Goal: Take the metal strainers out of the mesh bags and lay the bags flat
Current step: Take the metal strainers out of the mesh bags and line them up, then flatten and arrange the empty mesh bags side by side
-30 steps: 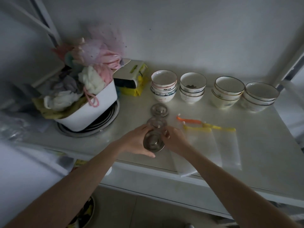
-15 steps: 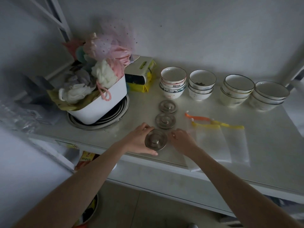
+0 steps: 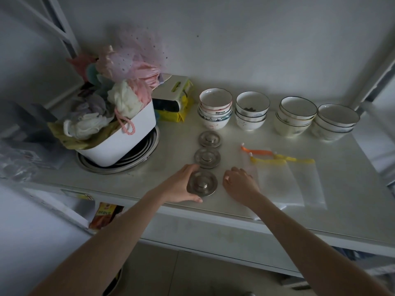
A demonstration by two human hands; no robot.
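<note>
Three round metal strainers lie in a line on the pale counter [image 3: 352,201]: a far strainer [image 3: 210,139], a middle strainer [image 3: 207,158] and a near strainer [image 3: 202,186]. My left hand [image 3: 181,185] cups the near strainer's left rim, thumb under its front edge. My right hand [image 3: 240,184] hovers just right of it, fingers loosely curled, holding nothing. Translucent mesh bags [image 3: 286,182] lie flat and overlapping to the right, one with an orange drawstring [image 3: 255,151], others with yellow drawstrings [image 3: 284,160].
Four stacks of ceramic bowls [image 3: 277,116] line the back wall. A white tub [image 3: 126,137] heaped with bath sponges and cloths sits on steel plates at left, a box on yellow packets [image 3: 174,101] behind it. The counter's front edge is just below my hands.
The near strainer now rests on the counter under my left hand. My right hand has come off it and drawn slightly right. The view has shifted.
</note>
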